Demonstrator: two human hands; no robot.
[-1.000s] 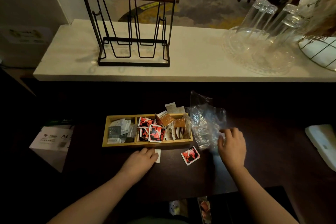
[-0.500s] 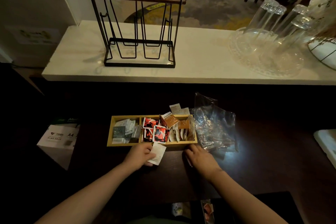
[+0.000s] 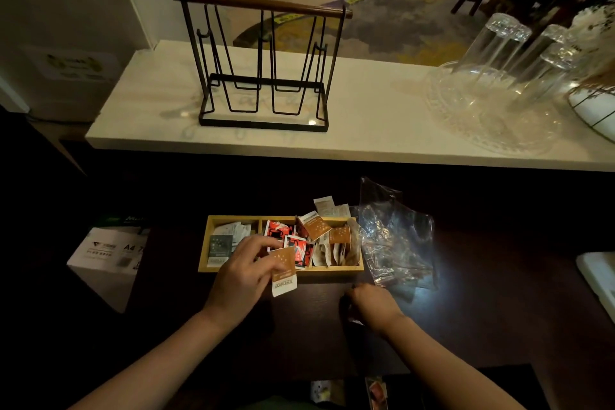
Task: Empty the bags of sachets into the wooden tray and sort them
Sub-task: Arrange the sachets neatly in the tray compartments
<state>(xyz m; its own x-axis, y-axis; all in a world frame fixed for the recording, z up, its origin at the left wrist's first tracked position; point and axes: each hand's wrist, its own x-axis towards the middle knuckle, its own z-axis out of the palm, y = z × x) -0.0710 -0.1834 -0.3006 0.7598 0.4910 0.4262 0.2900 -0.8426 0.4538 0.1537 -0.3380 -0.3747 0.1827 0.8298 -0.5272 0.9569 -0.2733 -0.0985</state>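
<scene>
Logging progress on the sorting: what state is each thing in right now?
Left hand: pinching a brown-and-white sachet.
Right hand: curled on the dark table; contents unclear.
Three-compartment wooden tray: holds sachets.
Clear plastic bag: crumpled, beside the tray.
Drinking glasses: upside down.

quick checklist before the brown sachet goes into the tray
1. Left hand grips the brown sachet: ok, pinched at its edge.
2. Matching compartment found: ok, other brown sachets sit at the right end of the tray.
3. Room there: not ok, that end is heaped and sachets stick up over the rim.
4. Sachet over the right spot: not ok, it hangs at the front rim near the red sachets.
5. Right hand holds a sachet: cannot tell, its fingers are in shadow.
6. Bag emptied: cannot tell.
</scene>
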